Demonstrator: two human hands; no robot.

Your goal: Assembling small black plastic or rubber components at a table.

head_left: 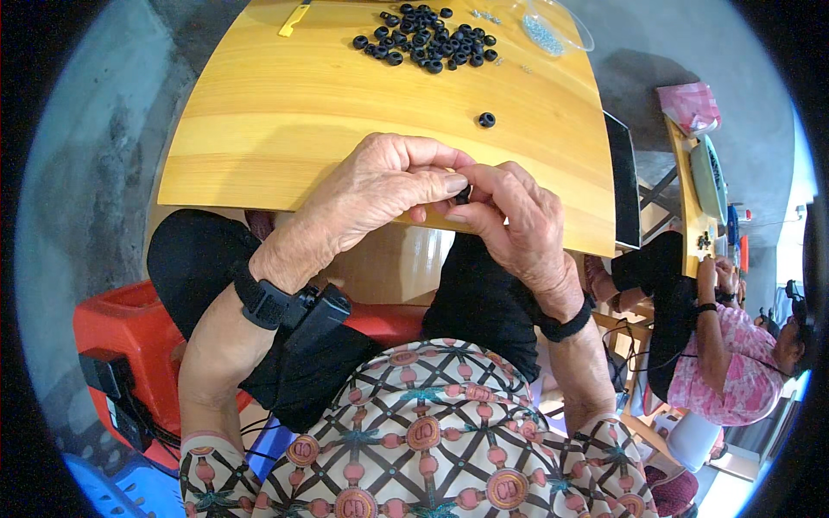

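Just over the near edge of the wooden table (285, 104), my two hands meet at a small black ring-shaped part (463, 195). My left hand (389, 180) pinches it between thumb and forefinger from the left. From the right, my right hand (516, 207) has its fingertips closed on the same part, which they mostly cover. One loose black ring-shaped part (487, 120) lies alone on the table beyond my right hand. Farther back is a heap of similar black parts (432, 39).
A clear round container (544, 34) of small silvery pieces stands at the far right, with a few pieces scattered near it. A yellow-handled tool (294, 19) lies far left. To the right, another person in a pink top (725, 371) works at a separate table with a green basin (708, 177).
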